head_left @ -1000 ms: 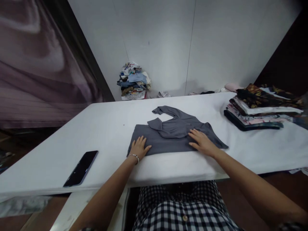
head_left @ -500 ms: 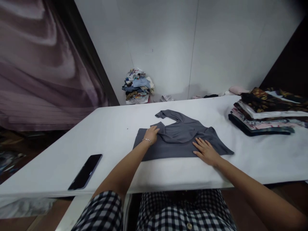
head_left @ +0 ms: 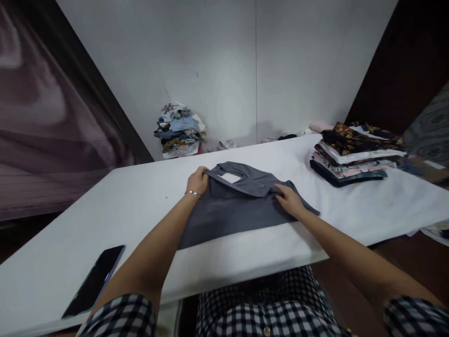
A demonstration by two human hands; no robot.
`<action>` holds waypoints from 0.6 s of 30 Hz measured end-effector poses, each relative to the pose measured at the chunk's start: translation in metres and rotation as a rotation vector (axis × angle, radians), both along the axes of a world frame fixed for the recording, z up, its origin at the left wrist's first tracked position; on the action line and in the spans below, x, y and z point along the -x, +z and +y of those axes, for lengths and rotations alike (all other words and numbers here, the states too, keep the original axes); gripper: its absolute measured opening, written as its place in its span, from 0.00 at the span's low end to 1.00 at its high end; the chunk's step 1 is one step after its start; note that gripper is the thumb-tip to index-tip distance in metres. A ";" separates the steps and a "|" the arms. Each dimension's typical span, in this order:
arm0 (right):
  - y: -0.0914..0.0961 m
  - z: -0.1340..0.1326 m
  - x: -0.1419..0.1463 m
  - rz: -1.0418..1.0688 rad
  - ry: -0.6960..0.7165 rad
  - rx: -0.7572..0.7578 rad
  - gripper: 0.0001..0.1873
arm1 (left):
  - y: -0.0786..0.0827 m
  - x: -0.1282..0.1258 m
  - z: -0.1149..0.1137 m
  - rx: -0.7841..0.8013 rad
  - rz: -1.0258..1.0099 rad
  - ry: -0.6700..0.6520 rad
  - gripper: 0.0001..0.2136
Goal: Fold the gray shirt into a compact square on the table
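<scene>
A dark grey long-sleeved top (head_left: pixel 228 210) lies spread on the white-covered table in front of me. My left hand (head_left: pixel 197 181), with a bracelet on the wrist, pinches the end of a sleeve at the garment's upper left. That sleeve is stretched slantwise across the body of the top. On the right, my right hand (head_left: pixel 289 200) has its fingers closed on the grey cloth near the sleeve's shoulder end. White table shows through a gap between the stretched sleeve and the cloth behind it.
A stack of folded clothes (head_left: pixel 351 159) sits on the table at the right. Near the front left edge lies a black phone (head_left: pixel 94 281), close to my left forearm. Another clothes pile (head_left: pixel 182 128) stands beyond the far edge by the pale wall.
My left hand has moved up and left, pulling the sleeve taut. My right hand, flat before, has closed on the cloth higher up. The view has shifted to the right.
</scene>
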State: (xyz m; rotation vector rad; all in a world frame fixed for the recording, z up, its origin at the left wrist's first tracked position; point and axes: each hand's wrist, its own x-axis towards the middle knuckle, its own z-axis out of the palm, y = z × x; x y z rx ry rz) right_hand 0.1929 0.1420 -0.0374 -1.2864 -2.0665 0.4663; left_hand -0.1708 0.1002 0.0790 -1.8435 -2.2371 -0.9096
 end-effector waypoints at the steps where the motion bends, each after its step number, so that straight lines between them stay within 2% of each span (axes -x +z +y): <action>1: 0.003 0.010 0.003 -0.015 -0.037 -0.003 0.28 | 0.009 0.001 -0.004 -0.039 0.002 0.008 0.12; 3: 0.007 0.027 0.012 -0.051 -0.045 0.031 0.30 | 0.024 0.002 -0.012 -0.092 0.006 0.010 0.12; 6: 0.009 0.043 0.027 -0.104 0.026 0.066 0.33 | 0.040 0.005 -0.023 -0.115 0.017 0.001 0.13; 9: 0.008 0.051 0.038 -0.164 0.083 0.070 0.28 | 0.050 0.007 -0.031 -0.113 0.035 0.034 0.13; 12: 0.011 0.055 0.039 -0.188 0.059 0.081 0.18 | 0.057 0.010 -0.035 -0.069 0.085 0.093 0.13; 15: 0.017 0.057 0.029 -0.126 -0.022 0.026 0.19 | 0.060 0.016 -0.038 0.008 0.219 0.162 0.14; 18: 0.019 0.051 0.007 -0.048 -0.032 -0.129 0.19 | 0.052 0.025 -0.049 0.117 0.415 0.113 0.15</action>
